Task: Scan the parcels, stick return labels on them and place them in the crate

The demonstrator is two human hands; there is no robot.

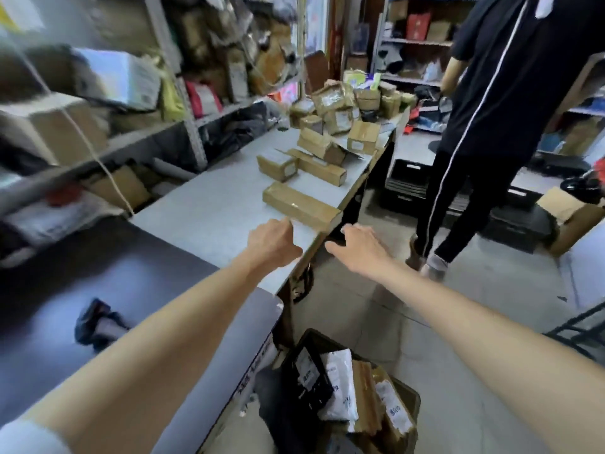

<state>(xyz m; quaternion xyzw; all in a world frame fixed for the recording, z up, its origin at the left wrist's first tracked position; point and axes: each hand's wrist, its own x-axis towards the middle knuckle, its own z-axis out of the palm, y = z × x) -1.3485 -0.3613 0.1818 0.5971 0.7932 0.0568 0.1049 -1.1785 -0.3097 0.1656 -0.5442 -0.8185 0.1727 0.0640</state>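
A long brown cardboard parcel lies near the grey table's right edge, just ahead of both hands. My left hand hovers over the table with fingers loosely curled, holding nothing, its fingertips close to the parcel's near end. Beyond the table edge, my right hand reaches forward, fingers extended and empty. More brown parcels lie farther along the table, with a heap at its far end. The crate sits on the floor at bottom centre, holding several labelled parcels. A dark handheld scanner rests on the near table surface at left.
Metal shelves packed with boxes and bags line the left side. A person in dark clothes stands on the right, close to the table's far part. Black crates and a cardboard box sit on the floor beyond.
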